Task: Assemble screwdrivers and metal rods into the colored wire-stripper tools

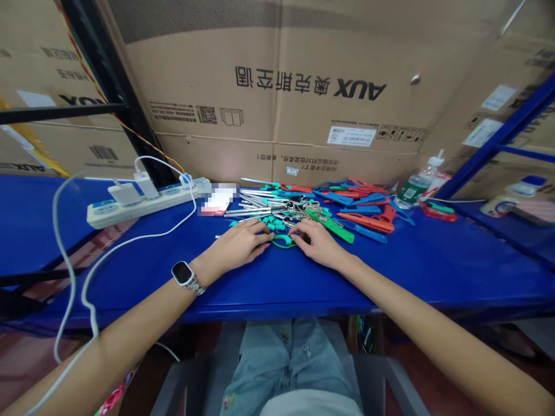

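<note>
My left hand (246,244) has its thumb and fingers closed on the left end of a small green plastic handle piece (284,245) with a loop shape. My right hand (319,245) pinches the other end, just above the blue table. Behind the hands lie small teal plastic parts (273,223) and a heap of thin metal tubes (255,203) with wires. A longer green handle shell (333,226) rests just beyond my right hand. Red and orange handle shells (368,222) and blue handle shells (364,201) are piled to its right, resembling stick-lighter casings.
A white power strip (143,203) with plugged-in chargers sits at the left, and its white cable (130,241) runs past my left forearm. A water bottle (417,184) stands at the back right. Large cardboard (303,52) walls off the rear of the blue table (277,289).
</note>
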Action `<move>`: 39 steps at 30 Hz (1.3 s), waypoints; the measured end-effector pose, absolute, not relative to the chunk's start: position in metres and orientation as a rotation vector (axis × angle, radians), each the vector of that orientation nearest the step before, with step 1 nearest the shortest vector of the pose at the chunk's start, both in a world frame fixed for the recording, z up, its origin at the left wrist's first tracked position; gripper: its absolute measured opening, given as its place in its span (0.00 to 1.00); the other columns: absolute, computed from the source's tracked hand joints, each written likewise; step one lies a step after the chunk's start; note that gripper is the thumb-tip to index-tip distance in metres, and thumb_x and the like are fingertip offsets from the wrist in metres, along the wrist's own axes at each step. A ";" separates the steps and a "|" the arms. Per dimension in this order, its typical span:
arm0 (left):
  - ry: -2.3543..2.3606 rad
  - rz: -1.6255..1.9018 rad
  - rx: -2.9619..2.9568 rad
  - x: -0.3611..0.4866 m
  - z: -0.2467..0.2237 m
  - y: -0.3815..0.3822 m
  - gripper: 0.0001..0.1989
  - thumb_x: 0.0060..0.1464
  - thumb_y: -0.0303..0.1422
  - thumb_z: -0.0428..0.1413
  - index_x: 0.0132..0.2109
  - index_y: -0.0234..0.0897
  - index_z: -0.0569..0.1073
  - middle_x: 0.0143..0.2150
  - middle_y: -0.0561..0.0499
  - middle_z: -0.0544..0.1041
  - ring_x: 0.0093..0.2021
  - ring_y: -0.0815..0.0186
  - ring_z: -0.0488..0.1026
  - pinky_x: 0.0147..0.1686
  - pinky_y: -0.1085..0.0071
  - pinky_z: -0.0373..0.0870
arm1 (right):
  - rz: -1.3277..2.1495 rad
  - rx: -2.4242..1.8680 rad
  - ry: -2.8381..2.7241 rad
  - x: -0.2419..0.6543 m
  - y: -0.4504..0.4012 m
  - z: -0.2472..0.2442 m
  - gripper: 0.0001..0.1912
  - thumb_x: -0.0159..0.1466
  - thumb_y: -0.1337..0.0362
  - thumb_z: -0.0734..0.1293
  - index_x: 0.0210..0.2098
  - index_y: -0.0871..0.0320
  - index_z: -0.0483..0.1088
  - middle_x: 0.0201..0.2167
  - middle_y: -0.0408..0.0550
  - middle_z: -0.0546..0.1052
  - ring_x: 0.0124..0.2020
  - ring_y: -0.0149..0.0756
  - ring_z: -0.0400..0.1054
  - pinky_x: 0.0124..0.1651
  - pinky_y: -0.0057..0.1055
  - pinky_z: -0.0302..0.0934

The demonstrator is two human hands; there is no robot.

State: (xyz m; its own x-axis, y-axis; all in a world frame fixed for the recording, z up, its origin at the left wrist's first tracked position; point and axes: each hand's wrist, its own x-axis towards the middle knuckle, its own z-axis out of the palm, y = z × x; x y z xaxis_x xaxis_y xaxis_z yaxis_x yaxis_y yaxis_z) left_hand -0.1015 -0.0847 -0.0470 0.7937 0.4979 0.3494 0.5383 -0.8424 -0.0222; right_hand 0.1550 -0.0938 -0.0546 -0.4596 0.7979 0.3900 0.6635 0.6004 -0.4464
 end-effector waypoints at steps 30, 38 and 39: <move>-0.775 -0.265 -2.702 0.035 -0.002 -0.033 0.13 0.60 0.23 0.55 0.51 0.33 0.78 0.48 0.39 0.78 0.53 0.49 0.73 0.52 0.56 0.65 | -0.012 -1.585 -1.949 0.222 -0.094 -0.052 0.17 0.61 0.64 0.69 0.50 0.55 0.71 0.47 0.52 0.80 0.50 0.54 0.66 0.51 0.48 0.58; -0.698 -0.759 -2.886 -0.014 0.004 -0.043 0.12 0.67 0.34 0.55 0.52 0.37 0.78 0.45 0.43 0.81 0.47 0.56 0.77 0.48 0.60 0.71 | -0.095 -1.358 -1.966 0.209 -0.109 -0.035 0.13 0.66 0.65 0.65 0.50 0.55 0.72 0.47 0.52 0.81 0.49 0.50 0.70 0.51 0.46 0.57; -0.713 -0.896 -2.943 -0.024 0.003 -0.048 0.13 0.66 0.35 0.55 0.54 0.39 0.78 0.47 0.44 0.81 0.47 0.58 0.77 0.48 0.61 0.71 | -0.121 -1.306 -1.995 0.203 -0.113 -0.031 0.14 0.67 0.65 0.65 0.52 0.55 0.71 0.48 0.53 0.80 0.49 0.49 0.71 0.50 0.45 0.57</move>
